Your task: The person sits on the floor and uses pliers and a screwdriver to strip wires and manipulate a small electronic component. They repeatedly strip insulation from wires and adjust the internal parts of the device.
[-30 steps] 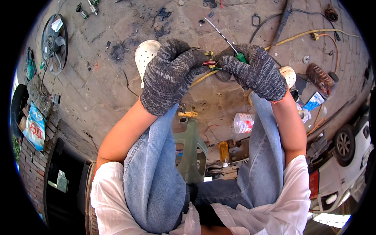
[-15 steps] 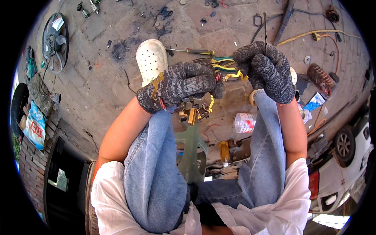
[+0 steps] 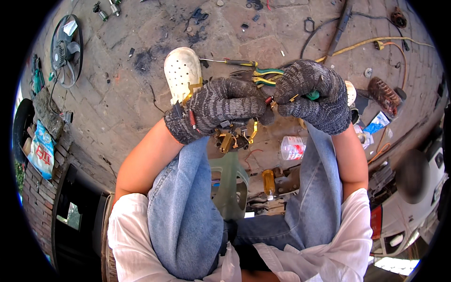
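Observation:
My left hand (image 3: 221, 101), in a grey knit glove, is closed around a brass-and-black electrical part (image 3: 226, 141) with copper-red coils. The part shows below the palm and at the wrist, and one small red coil (image 3: 268, 100) pokes out by the fingertips. My right hand (image 3: 312, 94), gloved alike, is curled with its fingertips close to that coil. Between its fingers is a slim tool with a green piece (image 3: 313, 95), mostly hidden by the glove. Pliers (image 3: 267, 77) with green and yellow handles lie on the ground just beyond both hands.
A yellow-and-black screwdriver (image 3: 240, 62) lies beyond my white clog (image 3: 182, 70). Between my legs are a green stool (image 3: 228, 183), a clear plastic container (image 3: 293, 147) and an amber bottle (image 3: 268, 182). A fan (image 3: 63, 52) is at the left; a yellow cable (image 3: 357, 44) runs at the right.
The thin dark shaft that stood up from my right hand no longer points upward; that hand has turned and lowered towards the left fingertips. The electrical part has shifted slightly in my left hand.

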`<state>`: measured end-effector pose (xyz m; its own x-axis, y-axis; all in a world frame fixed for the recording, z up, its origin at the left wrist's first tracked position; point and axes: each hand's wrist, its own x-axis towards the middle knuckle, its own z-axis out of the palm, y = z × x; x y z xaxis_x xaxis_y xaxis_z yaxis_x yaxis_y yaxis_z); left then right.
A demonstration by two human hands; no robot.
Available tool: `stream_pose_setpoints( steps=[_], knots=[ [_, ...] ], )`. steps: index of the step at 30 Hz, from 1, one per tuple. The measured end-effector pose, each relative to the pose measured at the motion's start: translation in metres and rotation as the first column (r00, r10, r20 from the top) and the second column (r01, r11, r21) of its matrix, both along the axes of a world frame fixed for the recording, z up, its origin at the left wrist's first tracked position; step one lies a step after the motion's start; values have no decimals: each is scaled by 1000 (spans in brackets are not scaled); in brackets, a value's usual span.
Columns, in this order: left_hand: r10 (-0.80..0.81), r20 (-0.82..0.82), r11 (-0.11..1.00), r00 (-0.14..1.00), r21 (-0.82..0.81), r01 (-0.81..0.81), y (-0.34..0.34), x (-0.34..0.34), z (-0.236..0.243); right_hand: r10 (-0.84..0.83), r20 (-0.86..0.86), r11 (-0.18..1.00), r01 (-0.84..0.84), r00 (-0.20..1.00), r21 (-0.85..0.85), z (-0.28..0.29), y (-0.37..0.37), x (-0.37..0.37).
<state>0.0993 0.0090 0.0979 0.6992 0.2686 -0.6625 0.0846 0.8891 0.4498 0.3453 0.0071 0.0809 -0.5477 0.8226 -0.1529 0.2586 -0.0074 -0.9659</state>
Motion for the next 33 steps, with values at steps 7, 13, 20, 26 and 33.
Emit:
stream_pose_setpoints(
  steps=[7, 13, 20, 26, 33],
  knots=[
    [-29, -150, 627, 988, 767, 135, -8, 11, 8, -380, 29, 759, 329, 925, -562, 29, -4, -26],
    [150, -182, 512, 972, 855, 81, -20, 17, 4, -321, 111, 633, 300, 941, -714, 21, 4, -35],
    [294, -321, 539, 900, 833, 121, -25, 20, -4, -485, 180, 507, 443, 856, -739, -3, -19, -40],
    [375, -358, 599, 855, 798, 72, -21, 16, -13, -709, 217, 418, 648, 671, -637, 7, -35, -61],
    [357, -115, 900, 927, 309, -308, -6, 0, -3, -587, -13, 771, 553, 810, -315, -2, -27, -42]
  ],
)
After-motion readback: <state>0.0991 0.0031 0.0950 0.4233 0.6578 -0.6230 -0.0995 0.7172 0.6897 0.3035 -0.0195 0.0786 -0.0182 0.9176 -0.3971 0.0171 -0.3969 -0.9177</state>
